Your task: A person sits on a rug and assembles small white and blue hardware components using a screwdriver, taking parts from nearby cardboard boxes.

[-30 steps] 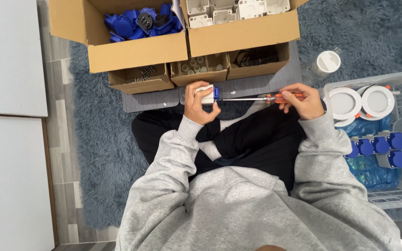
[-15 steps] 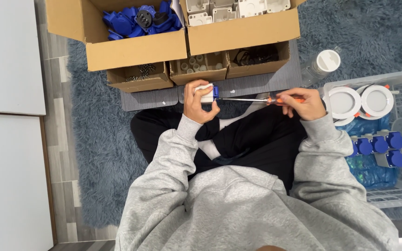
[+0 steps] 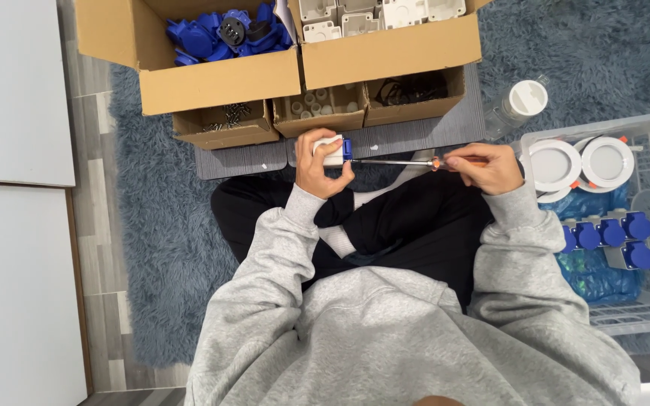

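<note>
the left hand (image 3: pixel 323 169) has its grip clenched round a small white box with a blue socket (image 3: pixel 335 150), held over the lap; the right hand (image 3: pixel 483 167) grips a screwdriver (image 3: pixel 404 162), tip at the socket. ahead, one cardboard box (image 3: pixel 220 79) holds blue sockets, another (image 3: pixel 385 53) white housings. a white basket (image 3: pixel 641 316) at the right holds white round lamps and blue plugs.

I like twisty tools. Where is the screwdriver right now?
In the head view, the screwdriver lies level just above the person's lap, its handle in the right hand and its tip at the small white and blue part in the left hand.
</note>
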